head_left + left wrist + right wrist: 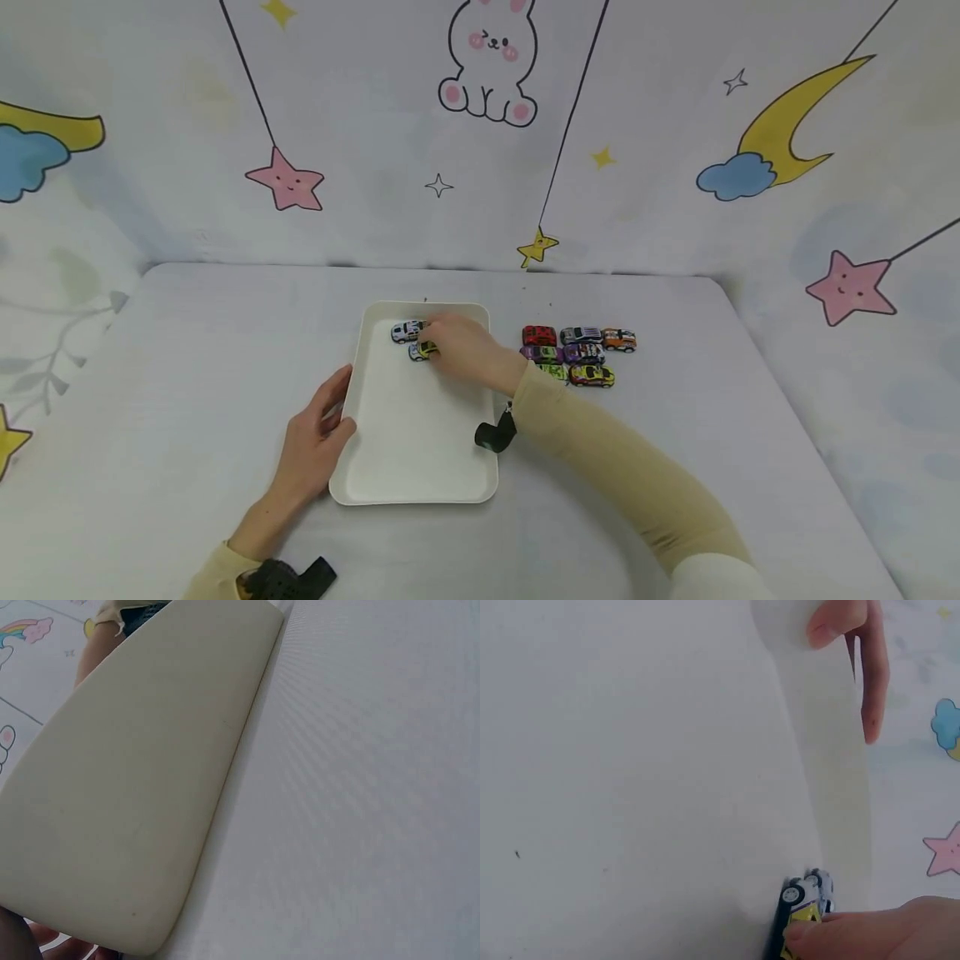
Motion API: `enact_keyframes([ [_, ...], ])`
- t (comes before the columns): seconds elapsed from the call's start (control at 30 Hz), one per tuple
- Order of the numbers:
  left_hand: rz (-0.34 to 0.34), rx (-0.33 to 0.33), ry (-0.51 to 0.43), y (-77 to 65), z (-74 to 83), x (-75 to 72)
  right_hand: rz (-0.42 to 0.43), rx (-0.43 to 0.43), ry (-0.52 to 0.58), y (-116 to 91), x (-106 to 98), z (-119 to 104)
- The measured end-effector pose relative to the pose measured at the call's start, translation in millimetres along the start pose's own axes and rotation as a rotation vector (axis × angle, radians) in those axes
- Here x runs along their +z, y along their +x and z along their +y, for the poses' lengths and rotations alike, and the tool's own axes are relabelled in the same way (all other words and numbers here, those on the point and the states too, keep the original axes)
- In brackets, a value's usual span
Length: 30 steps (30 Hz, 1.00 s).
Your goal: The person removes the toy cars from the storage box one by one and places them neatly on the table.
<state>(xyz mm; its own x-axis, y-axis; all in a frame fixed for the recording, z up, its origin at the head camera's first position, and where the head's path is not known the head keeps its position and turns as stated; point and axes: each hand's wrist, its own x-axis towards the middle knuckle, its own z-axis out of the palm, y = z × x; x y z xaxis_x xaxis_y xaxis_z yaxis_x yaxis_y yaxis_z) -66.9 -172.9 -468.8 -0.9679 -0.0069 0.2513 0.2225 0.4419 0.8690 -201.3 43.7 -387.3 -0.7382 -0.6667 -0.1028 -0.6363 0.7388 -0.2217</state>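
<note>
A white rectangular tray (420, 442) lies on the table. My left hand (315, 442) holds its left side, thumb over the rim and fingers along the outside; in the right wrist view the thumb (829, 630) overlaps the tray's wall. Toward the tray's far end, my right hand (465, 350) pinches a yellow toy car (420, 351), close over the tray floor. The thumb presses on its side in the right wrist view. Right beside it sits a white toy car (405, 332), partly hidden by the fingers.
Several small toy cars stand grouped to the right of the tray, among them a red car (539, 335), an orange car (619, 339) and a yellow-and-red car (592, 376). The right forearm (600, 450) reaches across beside them. A printed backdrop (375, 125) rises behind the table.
</note>
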Motion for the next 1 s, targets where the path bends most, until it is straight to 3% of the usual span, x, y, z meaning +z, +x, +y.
enact_keyframes([
  [0.47, 0.008, 0.013, 0.019, 0.5, 0.5, -2.0, 0.02, 0.091, 0.144, -14, -1, 28],
  [0.77, 0.005, 0.011, 0.017, 0.1, 1.8, -1.3, 0.041, 0.069, 0.169, -22, 3, 35],
  [1.0, 0.005, 0.018, 0.017, -0.6, 1.8, -0.6, 0.049, 0.047, 0.186, -31, -10, 32],
])
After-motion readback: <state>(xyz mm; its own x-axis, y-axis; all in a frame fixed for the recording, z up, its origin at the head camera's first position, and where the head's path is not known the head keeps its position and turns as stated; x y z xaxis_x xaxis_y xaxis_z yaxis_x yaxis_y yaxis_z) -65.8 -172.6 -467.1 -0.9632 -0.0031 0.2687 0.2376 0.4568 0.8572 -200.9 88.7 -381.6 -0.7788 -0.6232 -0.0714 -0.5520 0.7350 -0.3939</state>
